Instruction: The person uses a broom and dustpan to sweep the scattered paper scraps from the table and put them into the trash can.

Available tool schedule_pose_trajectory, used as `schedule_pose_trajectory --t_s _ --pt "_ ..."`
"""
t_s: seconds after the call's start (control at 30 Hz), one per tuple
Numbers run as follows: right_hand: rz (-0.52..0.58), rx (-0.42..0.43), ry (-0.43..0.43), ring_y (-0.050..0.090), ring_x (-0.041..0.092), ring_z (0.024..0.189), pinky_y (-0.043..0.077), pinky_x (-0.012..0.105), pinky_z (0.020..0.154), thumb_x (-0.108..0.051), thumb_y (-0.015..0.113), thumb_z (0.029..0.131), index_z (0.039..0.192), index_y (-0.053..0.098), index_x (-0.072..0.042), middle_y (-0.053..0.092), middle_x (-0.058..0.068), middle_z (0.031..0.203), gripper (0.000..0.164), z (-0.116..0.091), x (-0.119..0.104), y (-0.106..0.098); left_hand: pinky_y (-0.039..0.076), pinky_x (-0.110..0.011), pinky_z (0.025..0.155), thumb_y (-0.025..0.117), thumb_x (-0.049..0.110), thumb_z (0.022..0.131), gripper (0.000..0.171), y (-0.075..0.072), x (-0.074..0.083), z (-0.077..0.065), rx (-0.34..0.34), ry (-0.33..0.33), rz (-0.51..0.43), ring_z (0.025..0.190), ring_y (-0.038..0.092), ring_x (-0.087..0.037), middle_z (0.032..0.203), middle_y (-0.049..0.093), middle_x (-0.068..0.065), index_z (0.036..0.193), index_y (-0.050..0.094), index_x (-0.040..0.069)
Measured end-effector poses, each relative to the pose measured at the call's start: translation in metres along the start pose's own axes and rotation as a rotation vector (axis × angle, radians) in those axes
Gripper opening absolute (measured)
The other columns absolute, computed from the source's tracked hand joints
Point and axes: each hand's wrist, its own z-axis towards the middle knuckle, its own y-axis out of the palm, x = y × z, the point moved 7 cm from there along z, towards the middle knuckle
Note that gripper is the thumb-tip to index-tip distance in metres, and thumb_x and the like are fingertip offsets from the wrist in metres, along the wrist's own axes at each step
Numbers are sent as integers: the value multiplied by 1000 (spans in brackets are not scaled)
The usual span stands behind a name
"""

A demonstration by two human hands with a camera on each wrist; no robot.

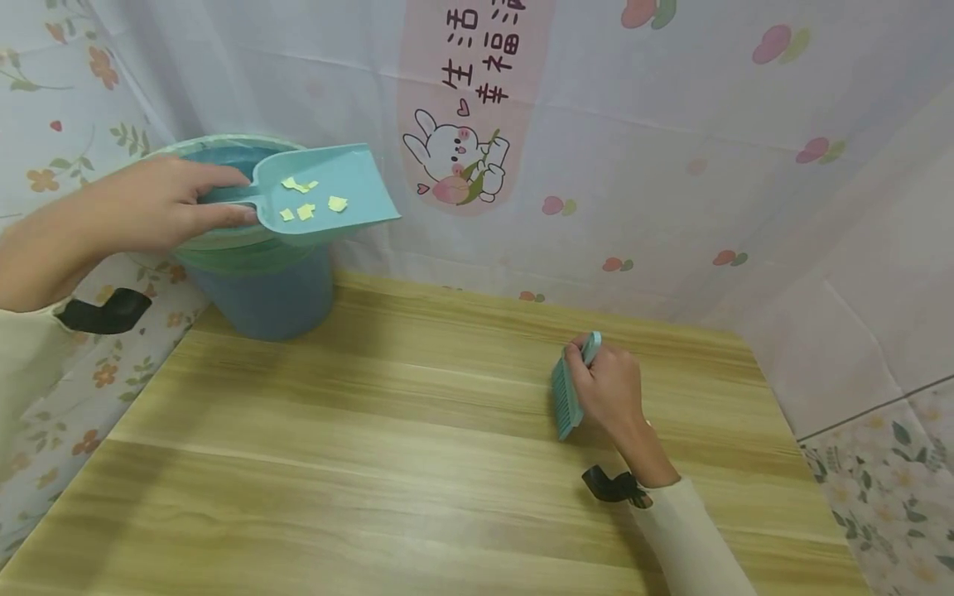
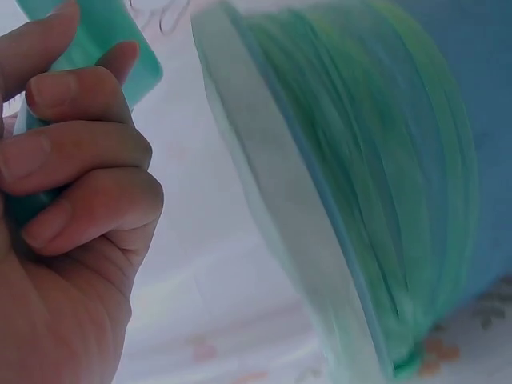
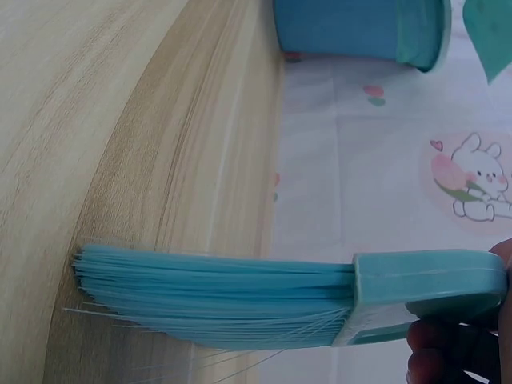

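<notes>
My left hand (image 1: 175, 203) grips the short handle of a teal dustpan (image 1: 335, 182), held above the rim of a blue bin (image 1: 261, 290). Several yellow-green paper scraps (image 1: 338, 204) lie in the pan near its handle end. In the left wrist view the fingers (image 2: 88, 144) curl round the handle, beside the bin's bag-covered rim. Over at the right, my right hand (image 1: 613, 387) holds a teal hand brush (image 1: 568, 401). Its bristles (image 3: 216, 296) reach down to the tabletop in the right wrist view, where most of that hand is out of frame.
A green bag (image 2: 360, 160) lines the bin and folds over its rim. The bin stands at the back left corner of the wood-grain table (image 1: 387, 463). Behind hangs a white curtain (image 1: 596, 99) with a rabbit print. Floral cloth (image 1: 45, 397) hangs at the left.
</notes>
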Motion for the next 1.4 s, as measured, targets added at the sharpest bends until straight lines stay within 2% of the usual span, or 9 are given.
schedule_pose_trajectory --t_s 0.1,0.2,0.37,0.63,0.77,0.9,1.03,1.23,1.4 --pt "0 -1 -2 38 13 48 32 33 47 -14 57 107 87 74 -2 48 -4 56 28 0 0 1 47 -74 97 60 26 115 52 -3 -17 -8 -17 -75 -24 111 67 -57 125 70 -37 147 55 -14" --pt "-1 -3 -4 37 12 48 32 33 47 -14 57 107 87 73 -2 47 -4 56 28 -1 0 1 41 -79 101 56 28 116 55 -3 -30 -15 -30 -133 -42 127 55 -67 138 60 -44 149 51 -15" --pt "3 -6 -6 35 11 47 31 32 47 -14 57 107 86 73 -2 47 -5 56 29 -1 0 1 34 -82 106 50 31 117 57 -4 -48 -23 -31 -220 -47 134 45 -71 147 49 -48 151 48 -15" --pt "13 -8 -8 33 10 47 29 32 47 -14 57 106 88 74 -1 45 -6 55 28 -2 0 1 27 -81 114 41 39 118 67 -8 -74 -33 20 -301 67 136 38 -75 148 41 -52 153 43 -19" --pt "17 -16 -7 32 10 47 29 31 47 -13 57 107 88 73 -1 43 -7 54 28 -2 0 1 34 -81 108 41 41 117 66 -11 -77 -36 49 -317 120 129 44 -75 141 47 -53 147 48 -18" --pt "14 -21 -6 33 10 47 30 32 47 -13 57 107 87 72 -2 44 -6 55 27 -2 0 2 44 -79 91 46 35 116 52 -14 -72 -39 82 -335 175 103 59 -67 112 60 -46 117 56 -16" --pt "15 -22 -6 32 8 47 29 31 46 -13 57 107 86 72 -3 47 -5 56 27 -1 0 3 48 -73 78 51 29 114 40 -15 -74 -42 99 -363 237 81 57 -53 88 57 -33 96 52 -7" --pt "21 -18 -18 31 8 48 29 31 46 -14 56 107 84 70 -4 43 -7 57 29 -1 -1 4 50 -70 65 60 20 109 32 -14 -73 -45 178 -305 313 66 54 -46 72 53 -25 101 51 -10" --pt "29 -18 -26 30 8 48 28 31 46 -14 55 107 85 70 -4 39 -8 56 29 0 -2 4 50 -73 62 70 11 101 34 -17 -63 -47 312 -196 367 59 56 -50 73 56 -36 114 54 -16"
